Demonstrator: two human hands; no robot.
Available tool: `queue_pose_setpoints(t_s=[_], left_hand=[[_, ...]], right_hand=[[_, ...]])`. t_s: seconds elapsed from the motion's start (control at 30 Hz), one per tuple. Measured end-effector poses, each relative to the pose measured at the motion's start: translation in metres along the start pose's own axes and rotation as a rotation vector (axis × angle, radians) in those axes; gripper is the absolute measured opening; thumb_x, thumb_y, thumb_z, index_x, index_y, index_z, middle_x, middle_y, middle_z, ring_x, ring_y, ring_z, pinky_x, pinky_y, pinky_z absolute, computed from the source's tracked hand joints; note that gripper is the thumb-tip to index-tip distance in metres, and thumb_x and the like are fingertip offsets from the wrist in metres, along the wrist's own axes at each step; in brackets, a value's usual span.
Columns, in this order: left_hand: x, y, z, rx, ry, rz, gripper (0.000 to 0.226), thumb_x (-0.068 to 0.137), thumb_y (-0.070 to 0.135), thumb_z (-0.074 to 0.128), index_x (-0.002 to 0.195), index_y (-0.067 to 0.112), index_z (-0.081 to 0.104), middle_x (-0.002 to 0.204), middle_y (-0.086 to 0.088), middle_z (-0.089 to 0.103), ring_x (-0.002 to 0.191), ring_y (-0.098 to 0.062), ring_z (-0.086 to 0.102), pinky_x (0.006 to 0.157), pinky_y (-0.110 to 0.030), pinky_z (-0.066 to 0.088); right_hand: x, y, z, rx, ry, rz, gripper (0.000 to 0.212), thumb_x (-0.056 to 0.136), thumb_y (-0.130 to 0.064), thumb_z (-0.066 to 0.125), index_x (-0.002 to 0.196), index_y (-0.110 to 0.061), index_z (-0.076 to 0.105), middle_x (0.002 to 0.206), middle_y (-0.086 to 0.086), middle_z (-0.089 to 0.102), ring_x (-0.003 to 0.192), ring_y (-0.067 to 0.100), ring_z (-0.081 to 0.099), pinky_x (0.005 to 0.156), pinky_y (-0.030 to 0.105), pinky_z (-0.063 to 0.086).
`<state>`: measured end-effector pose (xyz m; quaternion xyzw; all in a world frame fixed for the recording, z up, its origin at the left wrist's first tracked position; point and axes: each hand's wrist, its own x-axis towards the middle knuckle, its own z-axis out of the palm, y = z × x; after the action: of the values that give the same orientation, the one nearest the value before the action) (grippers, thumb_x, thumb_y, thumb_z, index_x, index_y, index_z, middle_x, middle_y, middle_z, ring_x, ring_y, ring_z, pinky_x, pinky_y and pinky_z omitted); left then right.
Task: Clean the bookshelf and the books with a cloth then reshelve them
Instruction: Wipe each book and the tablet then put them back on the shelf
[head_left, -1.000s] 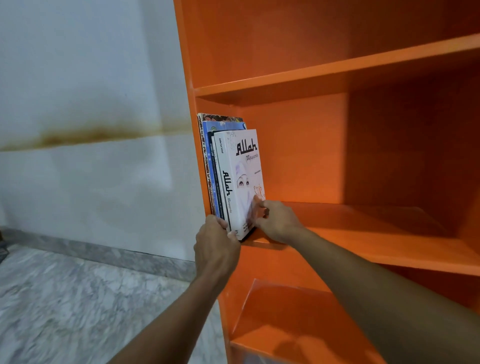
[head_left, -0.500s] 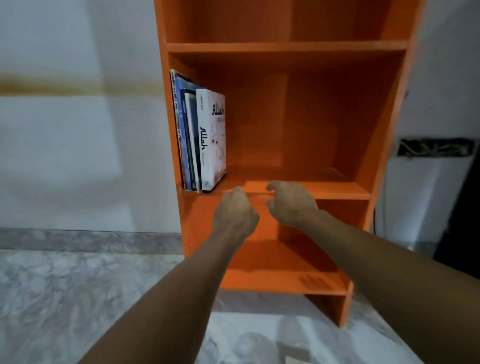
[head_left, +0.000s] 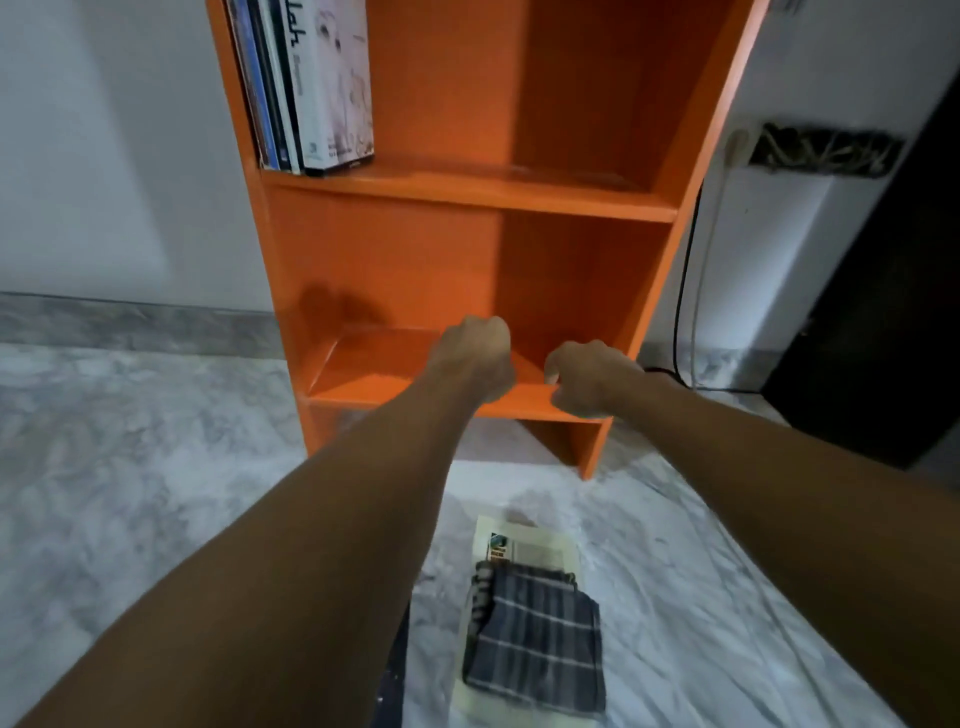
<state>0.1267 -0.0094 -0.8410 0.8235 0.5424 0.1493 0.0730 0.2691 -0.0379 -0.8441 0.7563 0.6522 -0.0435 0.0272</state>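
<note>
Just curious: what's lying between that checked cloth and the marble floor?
A pale book, flat on the floor, with the cloth on top; seen in the head view.
</note>
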Motion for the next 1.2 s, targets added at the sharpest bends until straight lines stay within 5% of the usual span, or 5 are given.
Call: queue_pose_setpoints(t_s=[0.23,0.33,0.47,0.7,1.2], left_hand=[[-0.033,-0.008,0.092,0.038,-0.268,-0.072,0.016,0.086,0.003,0.053,0.071,0.005,0.049,0.091,-0.016,0.062,0.086,-0.033,0.062,0.066,-0.035,0.043],[-0.048,-0.013,0.118,0.065,-0.358,-0.137,0.007,0.086,0.0,0.051,0.087,0.003,0.057,0.091,-0.011,0.059,0.085,-0.03,0.061,0.068,-0.034,0.047],[-0.068,-0.025,0.158,0.044,-0.42,-0.215,0.021,0.091,0.002,0.048,0.111,0.002,0.055,0.109,-0.013,0.06,0.094,-0.027,0.059,0.074,-0.03,0.047],[-0.082,-0.05,0.188,-0.095,-0.503,-0.338,0.009,0.093,0.004,0.046,0.102,0.005,0.05,0.109,-0.015,0.06,0.099,-0.028,0.062,0.08,-0.031,0.053],[-0.079,-0.051,0.221,-0.219,-0.614,-0.336,0.03,0.091,0.025,0.061,0.113,0.01,0.047,0.119,-0.01,0.06,0.105,-0.026,0.062,0.081,-0.032,0.056]], right_hand=[[-0.03,-0.011,0.127,-0.043,-0.262,-0.177,0.021,0.088,-0.012,0.058,0.07,-0.007,0.048,0.075,0.01,0.052,0.064,0.025,0.049,0.064,0.03,0.041],[-0.051,-0.009,0.172,0.031,-0.424,-0.22,0.059,0.082,-0.043,0.074,0.121,-0.002,0.054,0.118,0.014,0.059,0.102,0.03,0.059,0.086,0.035,0.05],[-0.074,-0.004,0.205,0.01,-0.54,-0.199,0.123,0.061,-0.06,0.082,0.151,-0.009,0.016,0.149,0.013,0.035,0.131,0.037,0.038,0.103,0.05,0.039],[-0.065,0.027,0.208,0.381,-0.307,0.16,0.04,0.081,-0.036,0.067,0.112,-0.013,0.056,0.106,0.008,0.062,0.085,0.022,0.057,0.066,0.028,0.046],[-0.047,0.016,0.228,0.751,-0.265,0.575,0.035,0.079,-0.029,0.069,0.11,-0.017,0.058,0.092,0.002,0.062,0.083,0.02,0.061,0.068,0.026,0.049]])
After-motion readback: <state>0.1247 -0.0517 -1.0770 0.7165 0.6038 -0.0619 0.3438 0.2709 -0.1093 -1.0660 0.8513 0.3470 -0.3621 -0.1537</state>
